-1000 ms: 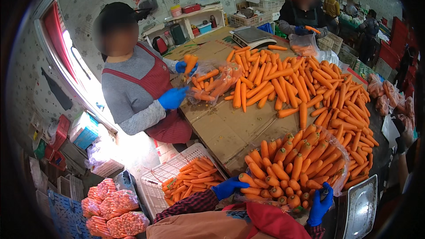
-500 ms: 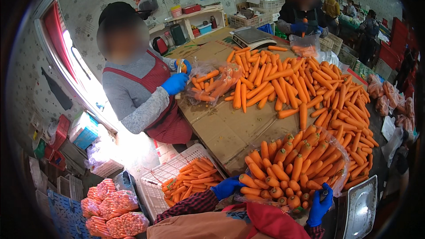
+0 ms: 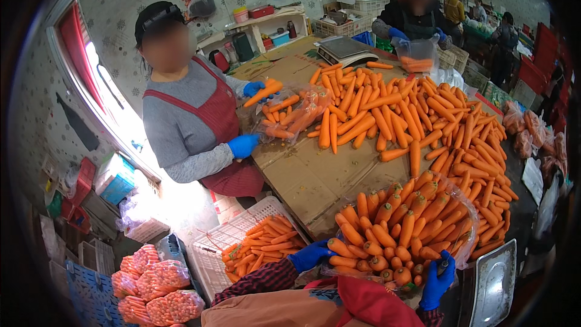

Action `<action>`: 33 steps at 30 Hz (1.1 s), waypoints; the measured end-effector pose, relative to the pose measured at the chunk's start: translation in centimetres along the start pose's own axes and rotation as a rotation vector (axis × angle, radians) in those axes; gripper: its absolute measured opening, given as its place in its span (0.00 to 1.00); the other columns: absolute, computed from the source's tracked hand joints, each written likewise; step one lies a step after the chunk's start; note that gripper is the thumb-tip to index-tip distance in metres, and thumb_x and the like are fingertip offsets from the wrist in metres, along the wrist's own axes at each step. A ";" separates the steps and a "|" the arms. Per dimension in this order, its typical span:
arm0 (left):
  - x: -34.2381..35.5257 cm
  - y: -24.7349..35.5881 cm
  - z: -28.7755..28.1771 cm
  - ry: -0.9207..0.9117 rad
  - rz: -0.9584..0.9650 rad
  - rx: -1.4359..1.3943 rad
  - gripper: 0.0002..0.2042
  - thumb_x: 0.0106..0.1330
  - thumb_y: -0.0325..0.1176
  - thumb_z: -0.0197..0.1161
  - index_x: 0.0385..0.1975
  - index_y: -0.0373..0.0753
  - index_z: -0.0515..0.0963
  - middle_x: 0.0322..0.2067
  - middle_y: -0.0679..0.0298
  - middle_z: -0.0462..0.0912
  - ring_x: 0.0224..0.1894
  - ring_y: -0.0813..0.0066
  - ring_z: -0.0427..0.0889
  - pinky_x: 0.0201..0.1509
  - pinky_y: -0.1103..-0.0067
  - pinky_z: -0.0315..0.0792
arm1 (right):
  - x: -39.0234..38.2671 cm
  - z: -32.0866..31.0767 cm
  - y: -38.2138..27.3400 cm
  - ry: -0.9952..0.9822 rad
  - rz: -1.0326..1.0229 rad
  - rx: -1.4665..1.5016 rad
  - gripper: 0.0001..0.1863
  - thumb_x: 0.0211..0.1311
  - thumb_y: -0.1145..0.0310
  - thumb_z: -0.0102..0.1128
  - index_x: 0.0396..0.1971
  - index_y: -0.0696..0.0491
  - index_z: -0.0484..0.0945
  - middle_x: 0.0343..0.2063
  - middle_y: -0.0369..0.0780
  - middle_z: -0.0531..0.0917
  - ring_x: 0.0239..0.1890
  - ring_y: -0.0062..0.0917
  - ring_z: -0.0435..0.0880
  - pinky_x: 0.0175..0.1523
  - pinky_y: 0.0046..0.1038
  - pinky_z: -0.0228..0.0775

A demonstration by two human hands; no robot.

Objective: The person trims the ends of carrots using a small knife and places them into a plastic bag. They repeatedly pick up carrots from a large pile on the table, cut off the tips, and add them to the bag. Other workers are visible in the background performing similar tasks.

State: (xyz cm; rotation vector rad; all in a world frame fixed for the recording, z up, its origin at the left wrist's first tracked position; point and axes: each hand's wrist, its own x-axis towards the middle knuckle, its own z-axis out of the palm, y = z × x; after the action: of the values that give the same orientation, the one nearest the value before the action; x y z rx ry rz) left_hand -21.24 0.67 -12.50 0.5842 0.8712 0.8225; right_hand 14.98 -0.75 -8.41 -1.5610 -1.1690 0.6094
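Directly before me, a clear plastic bag (image 3: 467, 230) spreads around a heap of carrots (image 3: 393, 236), their blunt ends toward me. My left hand (image 3: 310, 256), in a blue glove, is closed at the bag's left edge beside the outermost carrots; its fingertips are partly hidden. At the bag's right front corner, my blue-gloved right hand (image 3: 437, 281) is closed around a small dark object (image 3: 445, 260), its kind unclear.
Loose carrots (image 3: 436, 121) pile across the cardboard-covered table (image 3: 290, 169). A metal tray (image 3: 493, 284) stands right; a white crate (image 3: 206, 260) of carrots stands left, near bagged carrots (image 3: 154, 284). Opposite, a co-worker (image 3: 200, 103) holds carrots; another (image 3: 417, 18) handles a bag.
My hands and the bag before me have stayed nearly still. The left co-worker has straightened up and now holds carrots; the far co-worker's bag stands more upright.
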 end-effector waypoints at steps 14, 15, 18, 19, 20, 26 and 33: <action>2.3 -3.2 1.0 0.186 0.325 0.110 0.21 0.58 0.22 0.50 0.55 0.36 0.68 0.46 0.63 0.75 0.45 0.75 0.75 0.49 0.79 0.70 | -0.4 0.2 -0.1 -0.007 -0.006 0.047 0.20 0.56 0.80 0.58 0.51 0.59 0.72 0.42 0.38 0.77 0.43 0.21 0.75 0.50 0.25 0.68; 2.7 -3.9 0.9 0.218 0.355 0.091 0.22 0.58 0.21 0.50 0.55 0.36 0.68 0.45 0.63 0.75 0.43 0.75 0.75 0.48 0.80 0.70 | -0.4 0.2 0.1 -0.005 -0.006 0.053 0.20 0.56 0.80 0.58 0.51 0.59 0.71 0.42 0.38 0.77 0.43 0.22 0.75 0.50 0.25 0.68; 3.2 -3.4 2.9 0.277 0.458 0.015 0.22 0.58 0.21 0.49 0.56 0.36 0.67 0.41 0.64 0.75 0.41 0.77 0.75 0.45 0.81 0.70 | -0.3 0.2 0.3 0.002 -0.019 0.065 0.20 0.56 0.80 0.58 0.51 0.60 0.71 0.42 0.38 0.77 0.44 0.23 0.75 0.51 0.25 0.67; 3.2 -3.1 3.7 0.293 0.494 -0.013 0.22 0.58 0.21 0.49 0.56 0.36 0.67 0.40 0.64 0.75 0.40 0.77 0.74 0.44 0.82 0.70 | -0.4 0.2 0.4 0.001 -0.024 0.069 0.20 0.56 0.80 0.58 0.51 0.60 0.71 0.43 0.39 0.77 0.44 0.23 0.75 0.51 0.26 0.67; 3.5 -3.1 3.9 0.303 0.510 0.035 0.22 0.59 0.21 0.49 0.56 0.36 0.67 0.38 0.65 0.75 0.38 0.78 0.74 0.43 0.82 0.70 | -0.4 0.2 0.4 0.009 -0.036 0.059 0.20 0.56 0.80 0.59 0.51 0.60 0.71 0.43 0.39 0.77 0.44 0.23 0.76 0.51 0.26 0.67; 3.5 0.8 8.3 0.281 0.367 0.188 0.22 0.63 0.25 0.50 0.59 0.36 0.65 0.30 0.71 0.72 0.31 0.83 0.70 0.36 0.86 0.67 | -0.7 -0.4 -0.7 0.008 0.004 0.084 0.20 0.56 0.79 0.60 0.50 0.59 0.73 0.44 0.39 0.78 0.46 0.24 0.76 0.53 0.25 0.67; 6.2 3.6 13.9 0.069 0.480 0.127 0.19 0.66 0.29 0.46 0.55 0.30 0.70 0.19 0.74 0.66 0.20 0.88 0.63 0.25 0.90 0.60 | 0.5 -2.0 -0.6 0.087 -0.003 0.140 0.18 0.55 0.79 0.62 0.48 0.58 0.76 0.38 0.35 0.79 0.39 0.17 0.75 0.47 0.21 0.69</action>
State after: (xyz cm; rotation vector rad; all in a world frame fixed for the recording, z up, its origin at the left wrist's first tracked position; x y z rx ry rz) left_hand -8.52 6.17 -5.17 0.9001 0.8617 1.2322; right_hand 16.64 -1.16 -7.11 -1.4524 -1.0411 0.6021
